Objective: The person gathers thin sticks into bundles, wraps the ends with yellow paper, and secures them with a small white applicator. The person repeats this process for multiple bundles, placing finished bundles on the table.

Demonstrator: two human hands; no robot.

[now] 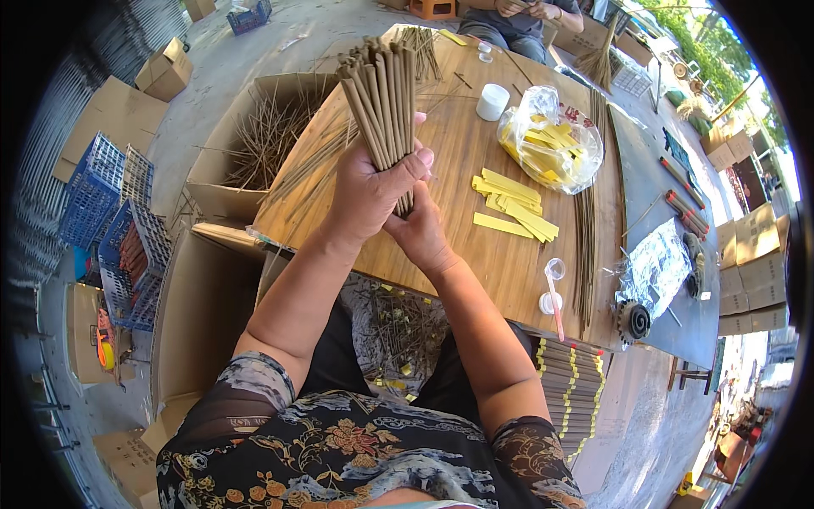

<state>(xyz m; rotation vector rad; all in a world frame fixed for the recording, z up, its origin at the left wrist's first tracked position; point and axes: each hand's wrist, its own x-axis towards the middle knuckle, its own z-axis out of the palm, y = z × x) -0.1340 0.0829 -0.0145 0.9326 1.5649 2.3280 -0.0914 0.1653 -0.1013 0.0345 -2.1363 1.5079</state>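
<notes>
A thick bundle of brown incense sticks (381,97) stands nearly upright over the wooden table (458,263), tilted a little to the left at the top. My left hand (360,191) is closed round its lower part, with the thumb across the front. Just below and to the right, my right hand (420,233) grips the bottom end of the same bundle; its fingers are partly hidden behind. Yellow paper strips (513,204) lie loosely piled to the right of my hands. Beyond them sits a clear plastic bag (551,140) with more yellow strips in it.
A cardboard box (212,174) of thin sticks adjoins the table's left side. Long thin sticks (585,254) lie along its right part, near a white jar (493,102) and a brush-like tool (555,297). Blue crates (93,191) stand left. Another person (517,25) sits opposite.
</notes>
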